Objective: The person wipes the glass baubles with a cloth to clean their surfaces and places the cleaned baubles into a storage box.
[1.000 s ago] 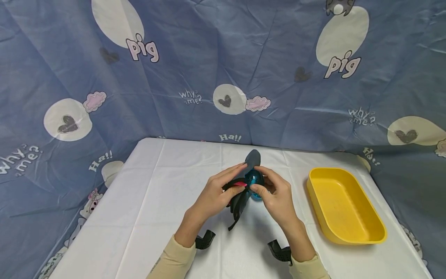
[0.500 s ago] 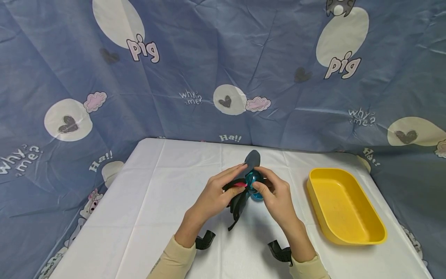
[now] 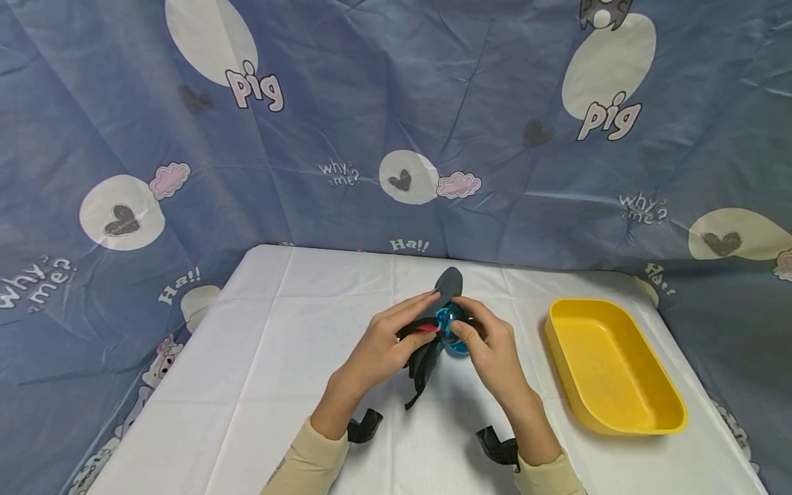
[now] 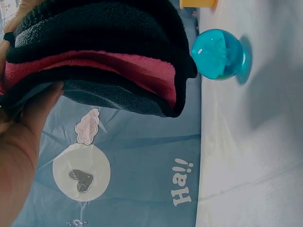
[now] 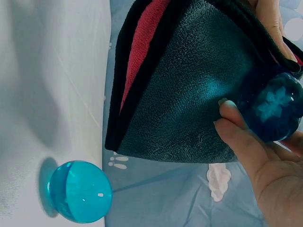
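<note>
My left hand (image 3: 390, 344) holds a folded dark grey cloth (image 5: 189, 85) with black edging and a pinkish-red inner side. Thumb and fingers of my right hand (image 3: 495, 347) pinch a clear blue ball (image 5: 274, 106) that has a pale flower-like shape inside. In the right wrist view this ball sits against the grey face of the cloth. Below the hands, a second clear blue ball (image 4: 218, 54) rests on the white table, and in the head view it shows only partly, behind the held one. Folds of the cloth hang under my left hand.
A yellow tray (image 3: 566, 371) stands on the right side of the white-covered table (image 3: 297, 385). Behind the table hangs a blue printed curtain (image 3: 334, 82). Black wrist camera mounts (image 3: 497, 447) stick out inward from both wrists.
My right thumb has shifted slightly up and right across the ball, so more of its blue surface shows. My left hand and the cloth have stayed nearly still.
</note>
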Tool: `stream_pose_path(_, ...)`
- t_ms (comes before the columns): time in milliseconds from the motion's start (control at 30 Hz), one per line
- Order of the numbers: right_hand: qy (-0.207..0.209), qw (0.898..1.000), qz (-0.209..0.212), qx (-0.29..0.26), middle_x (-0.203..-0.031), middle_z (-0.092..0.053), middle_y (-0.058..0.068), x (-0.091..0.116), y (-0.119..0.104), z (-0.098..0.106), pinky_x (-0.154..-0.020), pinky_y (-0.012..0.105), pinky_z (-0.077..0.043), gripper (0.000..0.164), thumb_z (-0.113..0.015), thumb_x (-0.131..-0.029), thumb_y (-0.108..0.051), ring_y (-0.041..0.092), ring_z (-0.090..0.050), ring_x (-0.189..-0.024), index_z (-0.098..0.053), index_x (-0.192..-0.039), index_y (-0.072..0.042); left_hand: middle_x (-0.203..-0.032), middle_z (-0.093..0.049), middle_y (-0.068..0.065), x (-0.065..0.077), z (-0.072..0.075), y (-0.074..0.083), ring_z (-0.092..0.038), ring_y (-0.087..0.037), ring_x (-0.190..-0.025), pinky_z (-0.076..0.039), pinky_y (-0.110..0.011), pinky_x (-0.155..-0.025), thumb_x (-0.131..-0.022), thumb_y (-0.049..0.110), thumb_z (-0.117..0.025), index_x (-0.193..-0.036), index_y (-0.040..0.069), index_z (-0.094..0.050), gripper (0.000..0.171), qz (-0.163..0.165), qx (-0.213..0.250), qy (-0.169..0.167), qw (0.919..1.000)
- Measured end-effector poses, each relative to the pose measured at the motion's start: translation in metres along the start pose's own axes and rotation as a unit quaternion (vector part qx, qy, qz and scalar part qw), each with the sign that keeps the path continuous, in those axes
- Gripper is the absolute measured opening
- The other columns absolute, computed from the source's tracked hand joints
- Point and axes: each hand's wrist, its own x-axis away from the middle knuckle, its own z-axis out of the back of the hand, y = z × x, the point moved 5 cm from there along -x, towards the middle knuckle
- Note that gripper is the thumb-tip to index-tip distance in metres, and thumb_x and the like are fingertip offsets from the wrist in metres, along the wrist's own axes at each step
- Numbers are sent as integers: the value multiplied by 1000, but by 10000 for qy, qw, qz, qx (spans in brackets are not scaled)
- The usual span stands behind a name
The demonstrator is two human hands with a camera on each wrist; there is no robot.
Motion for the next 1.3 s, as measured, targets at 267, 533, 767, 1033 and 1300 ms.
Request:
stream_pose_path(267,78,9999,29,-116,-120,-70,8,0,0,1,-78,17,-57,34,-65,-96,-10,13,-73,-93,-64,-130,-14,-155,-44,0,0,0,1,-44,-17,-142,-44,-35,-112,-96,17,-67,-151,24,-44,60,-20,32,13,10000)
stream_pose_path(533,221,9995,190,-127,-113,-72,10,1,-1,0,-72,18,-57,41,-70,-90,-2,7,-69,-86,-64,-130,-10,-155,-44,-1,0,0,0,-44,-17,-143,-44,-35,-113,-96,16,-67,-151,24,-43,61,-17,34,22,10000)
stream_pose_path(767,227,9989,379,-146,-115,-70,13,1,-3,0,-78,17,-58,45,-75,-86,-3,12,-71,-93,-64,-130,-8,-155,-44,2,0,1,0,-43,-16,-144,-43,-36,-114,-96,17,-67,-151,25,-43,61,39,70,27,10000)
stream_pose_path(1033,237,9979,597,-127,-116,-68,14,0,-4,0,-82,17,-57,51,-79,-81,-2,14,-69,-97,-64,-129,-7,-155,-43,3,0,0,-2,-43,-15,-144,-44,-35,-112,-96,15,-66,-152,27,-42,61,133,150,23,9998)
stream_pose_path(1300,243,9971,658,-293,-117,-67,12,1,-5,-1,-87,19,-57,53,-80,-78,-1,13,-67,-100,-64,-129,-8,-155,-44,3,0,-1,-2,-42,-15,-144,-44,-36,-113,-96,16,-66,-152,27,-42,62,124,136,41,9998)
